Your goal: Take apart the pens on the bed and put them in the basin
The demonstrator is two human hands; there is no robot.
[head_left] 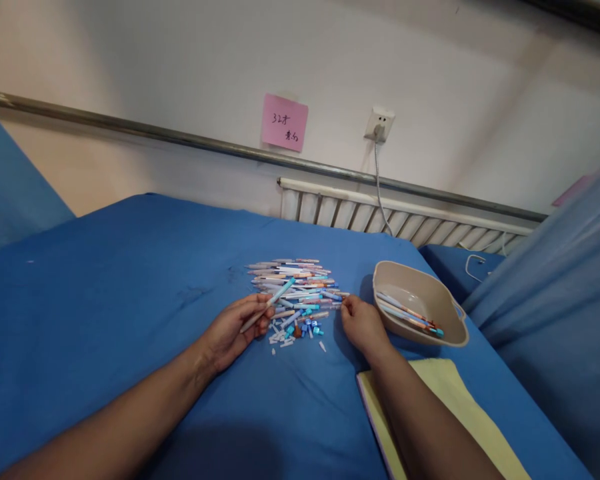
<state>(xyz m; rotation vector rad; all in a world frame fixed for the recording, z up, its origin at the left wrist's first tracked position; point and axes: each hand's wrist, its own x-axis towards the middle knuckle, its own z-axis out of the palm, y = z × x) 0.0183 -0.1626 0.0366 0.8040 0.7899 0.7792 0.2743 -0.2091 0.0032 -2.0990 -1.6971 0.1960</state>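
Observation:
My left hand (240, 327) is closed around a slim pen (270, 303), which tilts up to the right and has a teal upper end. Just beyond it lies a pile of similar pens (290, 273), mostly white and pale with blue, teal and orange parts. At the right edge of this pile, my right hand (363, 323) has its fingertips pinched on the end of a pen. Small loose pieces (305, 330), white, blue, teal and brown, are scattered at the near side of the pile, between my hands.
A beige plastic basket (450, 300) holding several pens (405, 310) stands right of my right hand. Under my right forearm is a folded yellow cloth (440, 380). The blue-covered table (105, 293) meets a wall with a radiator (350, 212); a blue curtain (555, 267) hangs at right.

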